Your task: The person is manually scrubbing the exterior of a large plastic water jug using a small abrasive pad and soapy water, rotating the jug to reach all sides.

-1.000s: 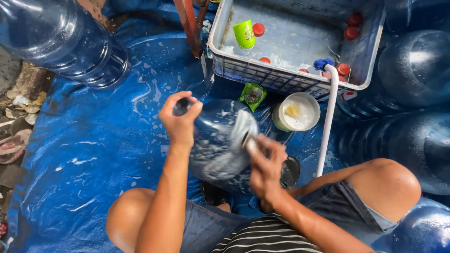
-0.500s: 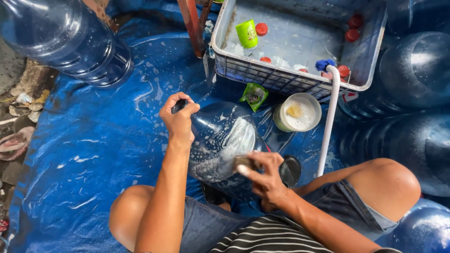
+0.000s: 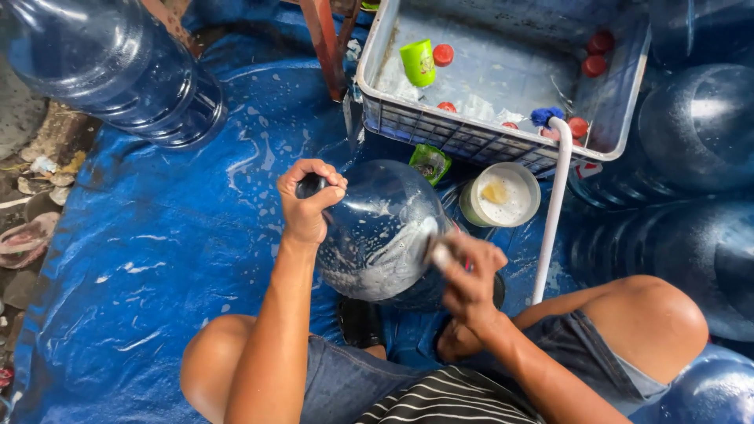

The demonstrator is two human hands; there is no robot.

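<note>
A large clear blue water jug (image 3: 385,228) lies tilted on the blue tarp (image 3: 157,251) between my knees, with soapy foam on its side. My left hand (image 3: 308,200) is closed around the jug's neck at its upper left. My right hand (image 3: 470,276) presses a small pale scrubbing piece (image 3: 441,255) against the jug's right side; hand and piece are blurred, so I cannot tell its kind.
A grey plastic basket (image 3: 471,141) behind the jug holds water, a green cup (image 3: 418,63) and red caps. A white bowl (image 3: 503,195) and a white pipe (image 3: 552,212) stand to the right. More big jugs lie at top left (image 3: 110,63) and at right (image 3: 691,133).
My right hand has slid back and forth along the jug's soapy right side. My left hand has kept its hold on the neck.
</note>
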